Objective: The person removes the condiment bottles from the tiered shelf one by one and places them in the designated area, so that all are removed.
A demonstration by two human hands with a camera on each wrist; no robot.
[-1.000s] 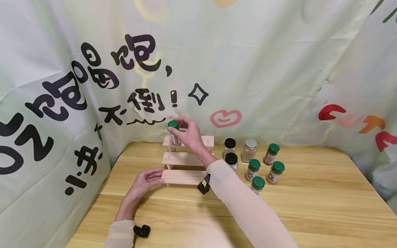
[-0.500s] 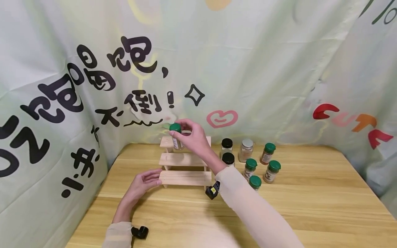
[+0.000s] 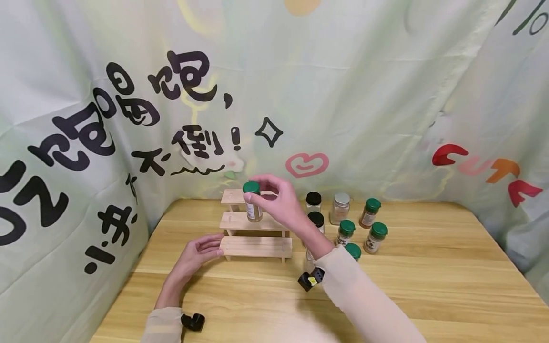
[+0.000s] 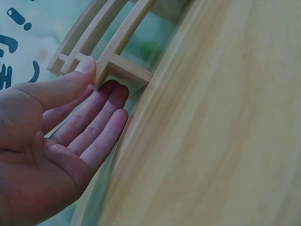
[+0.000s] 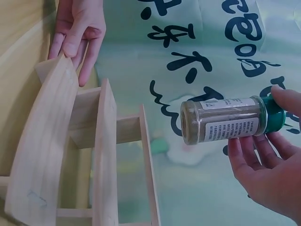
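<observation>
A spice jar [image 3: 254, 209] with a green cap, brown powder and a white label is in my right hand [image 3: 280, 200]. Thumb and fingers pinch it round the cap. In the right wrist view the jar [image 5: 225, 121] hangs in the air, apart from the shelves. The three-tier wooden rack [image 3: 256, 247] stands on the table below it. My left hand [image 3: 195, 252] holds the left end of the lowest tier. In the left wrist view its thumb [image 4: 84, 66] lies against the shelf end, with the other fingers beyond and below.
Several jars stand right of the rack: a silver-lidded jar [image 3: 340, 209], a black-lidded jar [image 3: 313, 202] and green-capped ones such as this spice jar [image 3: 375, 237]. My right forearm partly covers some. A printed curtain [image 3: 364, 95] hangs behind the wooden table [image 3: 429, 276].
My right hand has brought the jar from the top tier toward me and slightly right, now in front of the middle tier. The left hand stays at the rack's end.
</observation>
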